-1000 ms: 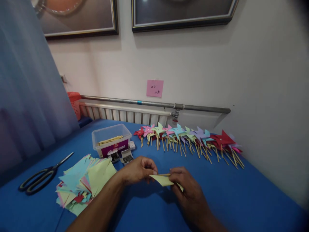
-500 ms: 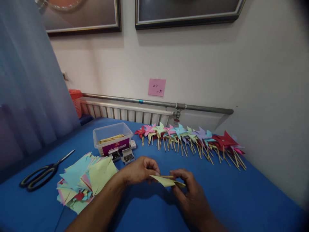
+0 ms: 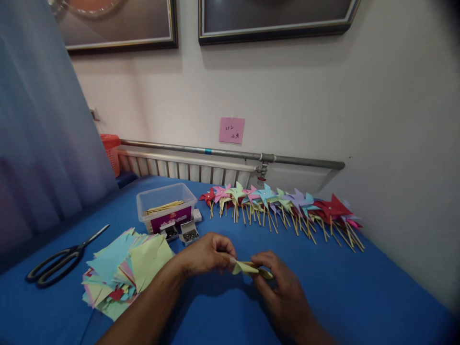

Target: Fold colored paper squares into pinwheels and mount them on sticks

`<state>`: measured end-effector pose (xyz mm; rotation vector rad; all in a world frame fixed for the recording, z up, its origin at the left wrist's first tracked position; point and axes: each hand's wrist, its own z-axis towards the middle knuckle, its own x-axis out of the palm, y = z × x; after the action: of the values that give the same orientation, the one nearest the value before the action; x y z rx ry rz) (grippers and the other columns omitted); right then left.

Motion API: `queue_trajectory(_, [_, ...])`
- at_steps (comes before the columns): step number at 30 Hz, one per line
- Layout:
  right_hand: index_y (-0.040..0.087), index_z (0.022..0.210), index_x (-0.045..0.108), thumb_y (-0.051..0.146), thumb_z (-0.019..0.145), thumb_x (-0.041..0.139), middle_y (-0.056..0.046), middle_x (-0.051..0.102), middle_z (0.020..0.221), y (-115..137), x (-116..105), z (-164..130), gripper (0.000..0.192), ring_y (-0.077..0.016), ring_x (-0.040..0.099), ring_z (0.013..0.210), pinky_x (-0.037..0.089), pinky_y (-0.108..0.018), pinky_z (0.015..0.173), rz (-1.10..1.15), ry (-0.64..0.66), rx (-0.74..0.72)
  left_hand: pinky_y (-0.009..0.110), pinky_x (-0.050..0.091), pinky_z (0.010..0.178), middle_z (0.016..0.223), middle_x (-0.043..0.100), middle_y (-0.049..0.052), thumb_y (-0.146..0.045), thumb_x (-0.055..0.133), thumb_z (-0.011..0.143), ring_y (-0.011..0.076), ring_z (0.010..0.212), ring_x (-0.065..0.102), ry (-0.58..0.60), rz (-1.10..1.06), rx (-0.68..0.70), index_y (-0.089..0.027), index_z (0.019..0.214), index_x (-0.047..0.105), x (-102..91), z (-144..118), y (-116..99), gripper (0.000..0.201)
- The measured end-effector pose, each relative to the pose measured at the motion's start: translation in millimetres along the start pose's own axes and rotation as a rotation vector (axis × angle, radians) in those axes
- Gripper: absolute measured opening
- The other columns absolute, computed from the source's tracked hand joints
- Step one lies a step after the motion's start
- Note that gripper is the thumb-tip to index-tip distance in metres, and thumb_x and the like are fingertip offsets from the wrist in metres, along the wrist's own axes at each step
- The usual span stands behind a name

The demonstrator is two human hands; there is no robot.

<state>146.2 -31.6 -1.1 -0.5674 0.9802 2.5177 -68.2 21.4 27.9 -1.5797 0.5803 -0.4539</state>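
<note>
Between my hands is a small yellow paper pinwheel (image 3: 247,268), its paper folded and curled. A thin wooden stick (image 3: 248,263) shows along its upper edge. At the left end, the fingers of my left hand (image 3: 210,254) are pinched against the paper; the fingertips are partly hidden. On the other side, my right hand (image 3: 278,287) grips the pinwheel between thumb and fingers. Left of my forearm lies a stack of coloured paper squares (image 3: 122,268) with cut corners. Open small boxes of metal pins (image 3: 189,233) stand just beyond my left hand.
A clear plastic tub (image 3: 167,196) holds several wooden sticks. Black-handled scissors (image 3: 66,258) lie at the far left. Finished pinwheels (image 3: 266,194) form a long row along the back of the blue table (image 3: 359,297). A pipe (image 3: 230,153) and radiator line the wall.
The yellow paper's left end, which stuck out flat and pointed, is now curled in nearer my left fingers. Both hands stay almost in place, and the view has shifted slightly.
</note>
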Motion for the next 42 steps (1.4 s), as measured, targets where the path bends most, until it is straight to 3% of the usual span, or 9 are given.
queue_trajectory(3, [0.023,0.103,0.064,0.026,0.085,0.064,-0.005,0.071,0.092,0.0,4.6,1.1,0.019,-0.0199,0.068,0.080,0.054,-0.030,0.071,0.179,-0.044,0.284,0.022,0.036,0.053,0.065,0.065,0.000,-0.030,0.070,0.066,0.0084,0.051,0.052,-0.075,-0.011,0.017,-0.014,0.074,0.063,1.9,2.1,-0.1,0.019])
queue_trajectory(6, [0.021,0.103,0.062,0.039,0.077,0.074,-0.004,0.071,0.088,-3.7,11.6,4.6,0.034,-0.0195,0.066,0.075,0.053,-0.029,0.066,0.496,-0.115,0.595,0.022,0.033,0.049,0.063,0.063,0.000,-0.035,0.068,0.067,0.0080,0.047,0.050,-0.219,-0.046,-0.007,-0.015,0.075,0.060,4.1,8.7,4.2,0.023])
queue_trajectory(8, [0.020,0.097,0.062,0.041,0.069,0.081,0.000,0.068,0.079,-8.5,15.9,6.8,0.040,-0.0172,0.063,0.069,0.050,-0.027,0.063,0.671,-0.151,0.706,0.022,0.031,0.047,0.061,0.062,-0.001,-0.038,0.066,0.067,0.0081,0.045,0.049,-0.297,-0.067,-0.052,-0.015,0.076,0.059,6.1,13.8,8.7,0.025])
queue_trajectory(11, [0.020,0.090,0.061,0.040,0.061,0.088,0.003,0.066,0.072,-15.4,20.2,7.8,0.045,-0.0142,0.058,0.062,0.046,-0.025,0.060,0.800,-0.188,0.795,0.022,0.030,0.046,0.059,0.061,-0.002,-0.038,0.066,0.065,0.0081,0.043,0.048,-0.320,-0.044,-0.110,-0.016,0.075,0.059,10.1,18.9,15.0,0.025])
queue_trajectory(17, [0.019,0.086,0.060,0.039,0.061,0.088,0.004,0.064,0.066,-19.3,21.3,4.8,0.042,-0.0135,0.056,0.057,0.041,-0.024,0.055,0.842,-0.175,0.849,0.021,0.030,0.045,0.058,0.061,-0.002,-0.034,0.066,0.065,0.0082,0.043,0.049,-0.262,-0.051,-0.144,-0.015,0.075,0.061,19.2,19.2,17.5,0.022])
queue_trajectory(24, [0.019,0.089,0.061,0.043,0.059,0.088,0.003,0.066,0.066,-32.4,28.3,1.1,0.048,-0.0149,0.058,0.057,0.043,-0.025,0.056,0.854,-0.078,0.838,0.024,0.016,0.040,0.046,0.044,-0.006,-0.036,0.071,0.064,0.0051,0.037,0.030,-0.272,-0.149,-0.105,-0.015,0.065,0.059,29.2,20.9,18.1,0.024])
queue_trajectory(29, [0.019,0.091,0.063,0.041,0.061,0.088,-0.001,0.072,0.076,-19.1,26.3,3.6,0.045,-0.0179,0.065,0.066,0.048,-0.028,0.064,0.940,-0.111,0.863,0.026,0.014,0.041,0.045,0.046,-0.005,-0.032,0.074,0.059,0.0046,0.036,0.027,-0.318,-0.211,-0.118,-0.010,0.068,0.067,32.7,22.1,16.9,0.025])
queue_trajectory(36, [0.019,0.102,0.071,0.041,0.068,0.083,-0.006,0.075,0.097,0.1,15.9,9.0,0.043,-0.0196,0.068,0.083,0.050,-0.030,0.075,1.035,-0.043,0.924,0.023,0.022,0.042,0.044,0.046,-0.005,-0.026,0.075,0.057,0.0052,0.039,0.031,-0.380,-0.285,-0.071,-0.010,0.065,0.067,40.1,20.3,8.5,0.019])
queue_trajectory(42, [0.018,0.099,0.073,0.038,0.068,0.083,-0.005,0.076,0.090,-8.7,20.9,5.5,0.038,-0.0171,0.066,0.076,0.050,-0.027,0.069,0.983,-0.110,0.939,0.024,0.036,0.051,0.056,0.061,0.002,-0.024,0.079,0.051,0.0105,0.050,0.049,-0.382,-0.346,-0.042,-0.009,0.070,0.071,45.1,25.4,13.9,0.025])
